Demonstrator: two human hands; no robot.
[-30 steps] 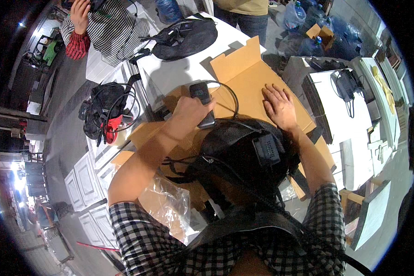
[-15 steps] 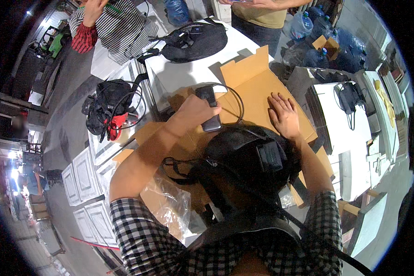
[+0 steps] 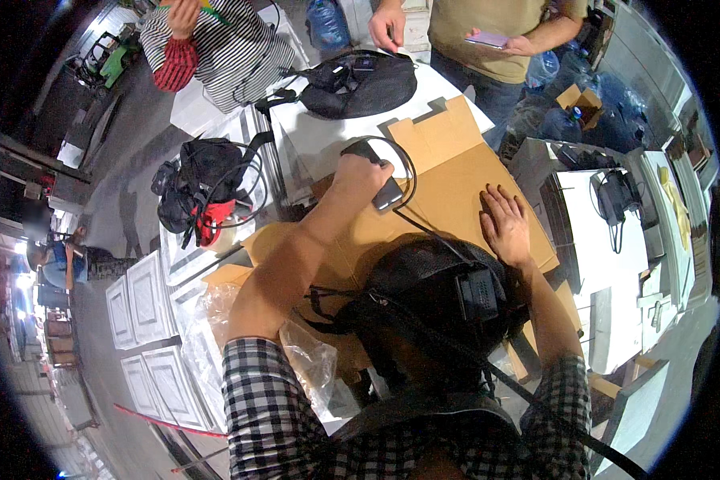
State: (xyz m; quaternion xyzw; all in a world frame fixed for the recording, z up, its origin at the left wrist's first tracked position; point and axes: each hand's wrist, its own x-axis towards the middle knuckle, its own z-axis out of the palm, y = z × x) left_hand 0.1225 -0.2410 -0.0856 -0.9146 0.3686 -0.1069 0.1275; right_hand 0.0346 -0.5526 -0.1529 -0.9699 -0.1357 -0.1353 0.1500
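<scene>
My left hand (image 3: pixel 362 178) is closed around a flat black handheld device (image 3: pixel 388 196), possibly a power bank or phone, held above an opened-out cardboard box (image 3: pixel 448 202). The device is tilted, its lower end toward my right. A black cable (image 3: pixel 413 164) loops beside it, and a cable runs from near its lower end toward my body. On the right part of the cardboard my right hand (image 3: pixel 506 224) lies flat, fingers spread and holding nothing. Between my forearms sits a rounded black bag-like thing (image 3: pixel 408 276) with a small black box (image 3: pixel 478 293) on it.
Black bags (image 3: pixel 358 86) and gear with a red item (image 3: pixel 212 224) lie on white panels. Across from me stand a person in stripes (image 3: pixel 224 56) and one holding a phone (image 3: pixel 488 39). Clear plastic wrap (image 3: pixel 308 360) is near my left elbow. White boards (image 3: pixel 596 232) are stacked at right.
The device in my left hand has turned from nearly upright to slanted. My right hand stays flat on the cardboard. The view has shifted, showing more of the person across from me.
</scene>
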